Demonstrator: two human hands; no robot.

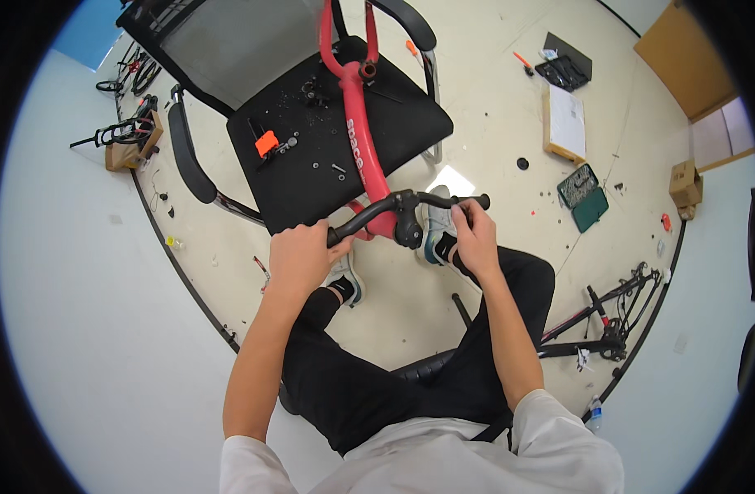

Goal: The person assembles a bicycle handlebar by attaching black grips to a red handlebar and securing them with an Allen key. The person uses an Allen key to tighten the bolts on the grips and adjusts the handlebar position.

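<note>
A red bicycle frame [358, 123] lies across the seat of a black office chair [410, 123], its front end toward me. A black handlebar [377, 210] with a black stem [409, 224] sits at that near end. My left hand [299, 255] is closed around the handlebar's left end. My right hand [473, 232] grips the bar near its right end, fingers wrapped round it. Small bolts and an orange part [266, 142] lie loose on the chair seat beside the frame.
I sit with both feet under the handlebar. On the floor lie a green tool case [586, 195], a cardboard box [565, 123], a black tool tray [565, 70] and a black bicycle frame [608, 317] at right. More bicycle parts [130, 132] lie at far left.
</note>
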